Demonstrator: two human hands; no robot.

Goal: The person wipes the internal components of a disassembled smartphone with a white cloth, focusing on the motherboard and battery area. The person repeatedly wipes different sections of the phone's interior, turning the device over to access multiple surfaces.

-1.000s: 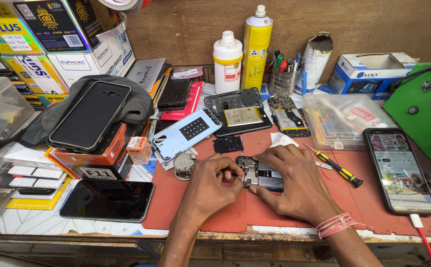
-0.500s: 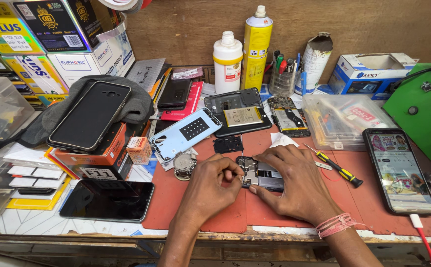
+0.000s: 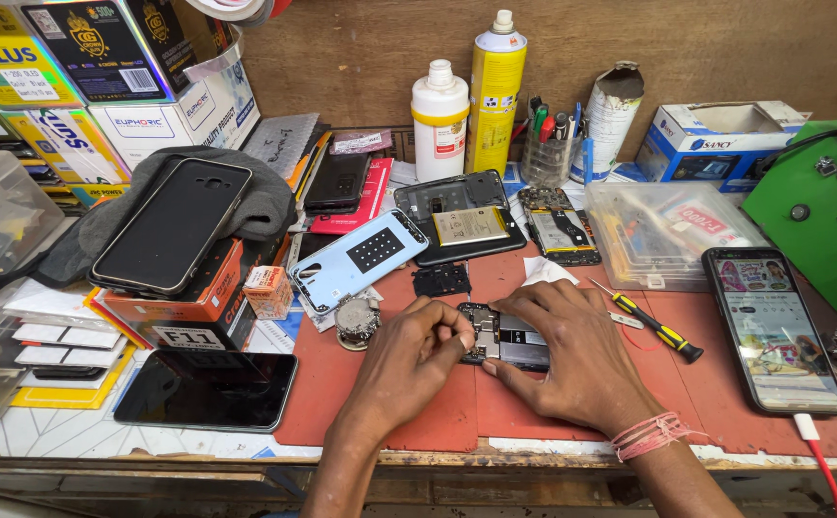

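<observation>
An opened phone with its circuit board exposed (image 3: 506,338) lies on a red work mat (image 3: 341,384) near the bench's front edge. My left hand (image 3: 409,360) has its fingers bunched and pinched at the phone's left end; whether a small tool is in them I cannot tell. Flat over the phone's right side rests my right hand (image 3: 572,360), pressing it down, a pink thread band on the wrist. A pale blue back cover (image 3: 356,257) and a small black plate (image 3: 440,279) lie just behind the hands.
A yellow-handled screwdriver (image 3: 650,324) lies right of my right hand. A lit phone on a red cable (image 3: 773,326), a clear parts box (image 3: 668,230), another dismantled phone (image 3: 461,219), bottles (image 3: 437,120), boxes, dark phones at left (image 3: 207,388) and a green device (image 3: 821,211) crowd the bench.
</observation>
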